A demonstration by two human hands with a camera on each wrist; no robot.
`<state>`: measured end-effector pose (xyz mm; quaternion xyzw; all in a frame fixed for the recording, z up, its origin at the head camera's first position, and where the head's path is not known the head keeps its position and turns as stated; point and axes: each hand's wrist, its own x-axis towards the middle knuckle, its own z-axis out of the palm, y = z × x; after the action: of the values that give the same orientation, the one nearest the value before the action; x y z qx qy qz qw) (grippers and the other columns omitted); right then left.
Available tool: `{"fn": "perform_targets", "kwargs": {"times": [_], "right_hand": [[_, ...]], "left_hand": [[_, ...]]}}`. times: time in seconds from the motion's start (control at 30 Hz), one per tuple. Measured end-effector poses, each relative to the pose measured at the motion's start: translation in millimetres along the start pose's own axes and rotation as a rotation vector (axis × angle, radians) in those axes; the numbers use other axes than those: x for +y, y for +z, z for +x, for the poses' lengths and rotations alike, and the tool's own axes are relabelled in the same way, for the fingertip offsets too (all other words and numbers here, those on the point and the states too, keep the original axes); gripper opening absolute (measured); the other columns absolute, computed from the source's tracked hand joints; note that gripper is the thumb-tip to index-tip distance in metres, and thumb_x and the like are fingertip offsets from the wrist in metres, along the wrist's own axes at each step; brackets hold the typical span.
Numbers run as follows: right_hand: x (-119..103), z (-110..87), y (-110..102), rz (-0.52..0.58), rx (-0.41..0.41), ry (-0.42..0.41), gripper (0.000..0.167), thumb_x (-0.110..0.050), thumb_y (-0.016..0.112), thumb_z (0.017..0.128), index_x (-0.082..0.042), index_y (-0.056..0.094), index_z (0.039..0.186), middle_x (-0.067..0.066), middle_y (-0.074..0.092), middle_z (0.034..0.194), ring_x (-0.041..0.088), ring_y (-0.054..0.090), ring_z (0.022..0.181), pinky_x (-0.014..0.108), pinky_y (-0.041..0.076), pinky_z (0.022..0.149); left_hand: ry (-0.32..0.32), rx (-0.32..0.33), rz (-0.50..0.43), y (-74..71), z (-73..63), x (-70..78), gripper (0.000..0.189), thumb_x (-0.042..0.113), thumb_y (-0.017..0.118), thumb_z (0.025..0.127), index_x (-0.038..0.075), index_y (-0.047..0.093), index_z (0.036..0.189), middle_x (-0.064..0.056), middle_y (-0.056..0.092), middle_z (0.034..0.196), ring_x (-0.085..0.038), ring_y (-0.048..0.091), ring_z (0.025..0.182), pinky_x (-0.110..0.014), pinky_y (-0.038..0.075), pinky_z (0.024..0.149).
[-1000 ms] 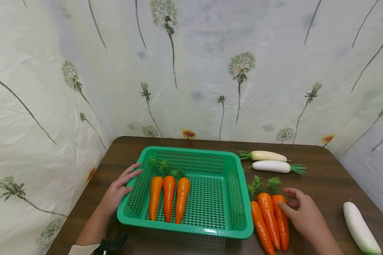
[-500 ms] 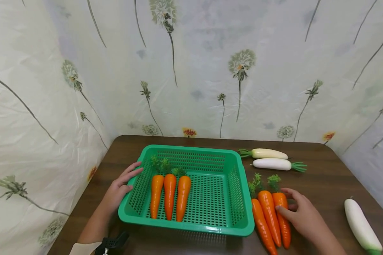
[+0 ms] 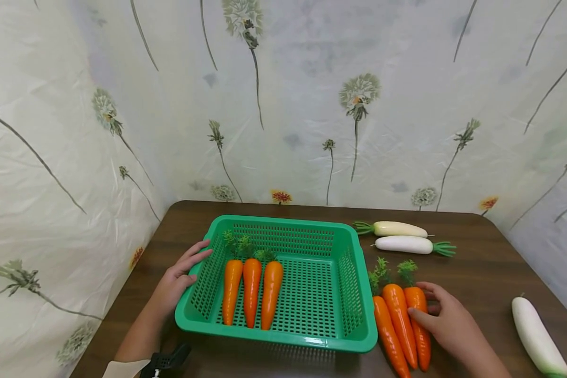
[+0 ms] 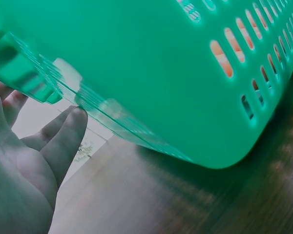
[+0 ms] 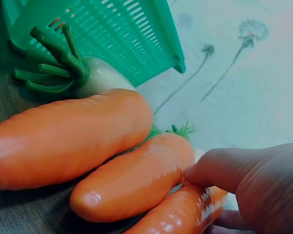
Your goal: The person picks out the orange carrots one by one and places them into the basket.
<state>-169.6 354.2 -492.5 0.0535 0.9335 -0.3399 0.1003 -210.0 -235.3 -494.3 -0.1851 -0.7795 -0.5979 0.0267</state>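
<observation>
My left hand (image 3: pixel 172 286) rests at the left rim of a green plastic basket (image 3: pixel 331 344), its fingers fairly straight; the left wrist view shows fingertips right at the basket rim (image 4: pixel 97 105). Three orange carrots (image 3: pixel 250 289) with leafy tops lie inside, in the basket's left half. Right of the basket, three more carrots lie side by side on the table. My right hand (image 3: pixel 449 320) holds the rightmost carrot (image 3: pixel 421 336) by its upper part, thumb on its left and fingers on its far side. In the right wrist view, the thumb (image 5: pixel 210 168) also meets the neighbouring carrot (image 5: pixel 136 180).
Two white radishes with green tops, one cream (image 3: pixel 399 229) and one whiter (image 3: pixel 403 244), lie behind the loose carrots. Another white radish (image 3: pixel 538 336) is near the table's right edge. A radish with thick green stems (image 5: pixel 58 68) shows beside the basket in the right wrist view. Patterned sheeting (image 3: pixel 302 105) hangs behind the table.
My right hand has come in around the rightmost carrot, its thumb now lying across it. The left hand stays at the basket rim; the view has shifted slightly.
</observation>
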Motion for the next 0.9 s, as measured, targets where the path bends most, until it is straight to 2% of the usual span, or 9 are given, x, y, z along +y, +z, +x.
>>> {"fn": "perform_targets", "kwargs": {"times": [0.1, 0.3, 0.53, 0.73, 0.9], "right_hand": [[-0.9, -0.2, -0.8, -0.006, 0.004, 0.012, 0.085, -0.047, 0.074, 0.095, 0.000, 0.037, 0.156, 0.036, 0.048, 0.147, 0.036, 0.067, 0.113, 0.045, 0.058, 0.083], [-1.6, -1.5, -1.0, -0.015, 0.017, 0.017, 0.085, -0.048, 0.073, 0.095, -0.001, 0.038, 0.156, 0.035, 0.049, 0.148, 0.035, 0.068, 0.113, 0.040, 0.057, 0.080], [-3.9, -4.8, -0.3, 0.033, 0.037, 0.020, 0.084, -0.047, 0.071, 0.097, -0.002, 0.036, 0.157, 0.035, 0.047, 0.151, 0.042, 0.064, 0.122, 0.037, 0.058, 0.079], [-5.5, -6.2, -1.9, 0.068, 0.047, 0.030, 0.087, -0.054, 0.067, 0.098, -0.003, 0.032, 0.160, 0.035, 0.043, 0.154, 0.045, 0.059, 0.129, 0.037, 0.057, 0.081], [-6.9, -8.2, -1.9, 0.082, 0.065, 0.036, 0.090, -0.057, 0.066, 0.097, -0.004, 0.032, 0.161, 0.034, 0.043, 0.155, 0.046, 0.058, 0.130, 0.037, 0.058, 0.081]], "left_hand": [[0.001, 0.002, 0.002, -0.2, 0.0, -0.2, 0.058, -0.012, 0.037, 0.096, 0.002, 0.057, 0.149, -0.013, 0.032, 0.169, 0.007, 0.027, 0.147, -0.010, 0.031, 0.108], [-0.006, 0.008, 0.014, 0.3, -0.5, 0.5, 0.058, -0.011, 0.037, 0.097, 0.003, 0.057, 0.149, -0.012, 0.033, 0.169, 0.006, 0.027, 0.148, -0.009, 0.030, 0.108], [-0.008, 0.010, 0.016, 0.9, -1.9, -0.8, 0.058, -0.012, 0.037, 0.095, 0.001, 0.057, 0.149, -0.011, 0.034, 0.169, 0.004, 0.026, 0.149, -0.011, 0.030, 0.107], [0.018, 0.005, -0.009, 1.1, -1.4, 0.7, 0.057, -0.012, 0.037, 0.095, -0.002, 0.056, 0.148, -0.014, 0.034, 0.169, 0.007, 0.029, 0.147, -0.012, 0.035, 0.106], [0.013, -0.001, -0.025, 0.9, -1.0, 1.7, 0.056, -0.012, 0.037, 0.096, -0.003, 0.055, 0.148, -0.015, 0.033, 0.169, 0.007, 0.029, 0.146, -0.012, 0.035, 0.106]]}}
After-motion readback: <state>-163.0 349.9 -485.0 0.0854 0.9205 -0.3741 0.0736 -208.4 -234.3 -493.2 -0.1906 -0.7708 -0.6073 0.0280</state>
